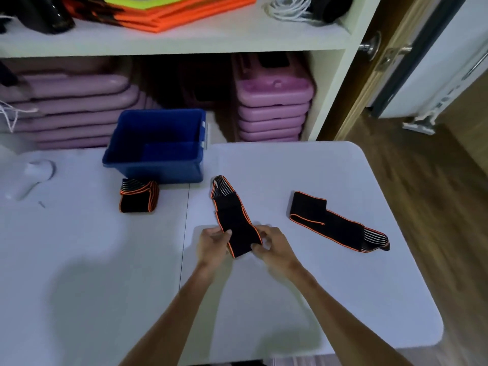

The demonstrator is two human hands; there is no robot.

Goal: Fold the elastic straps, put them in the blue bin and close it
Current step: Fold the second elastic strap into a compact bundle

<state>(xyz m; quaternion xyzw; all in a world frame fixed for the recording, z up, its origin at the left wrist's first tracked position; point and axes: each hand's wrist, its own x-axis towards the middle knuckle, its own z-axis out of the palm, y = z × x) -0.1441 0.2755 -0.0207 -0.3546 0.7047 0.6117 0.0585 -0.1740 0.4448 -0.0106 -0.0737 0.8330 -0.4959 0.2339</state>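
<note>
We judge the task to be near its first third. One elastic strap, the folded strap (139, 196), already lies as a compact packet on the white table (290, 299), beyond our left hand and to its left, just in front of the blue bin (155, 145). It is not yet in the bin.

The middle strap (232, 215) is the one in work. It lies on the table and reaches away from our hands toward the bin, and its near end is between the two hands. Our left hand (214, 245) pinches the left edge of this near end with thumb and fingers. Our right hand (272, 247) has its fingers curled at the right edge and seems to hold it, but this hand is blurred, so the exact grip we cannot tell. The strap looks only partly doubled, so its folding is not finished.

A third strap (338, 223) lies to the right of our right hand, well apart from it, long and only loosely doubled at one end. It must be folded too.

The bin stands open beyond both hands, slightly to the left. As far as its inside is visible, nothing is in it; we see only the blue floor and walls. We see no lid for it that we can name with certainty, so the closing step is all to come, after three straps go inside.
</note>
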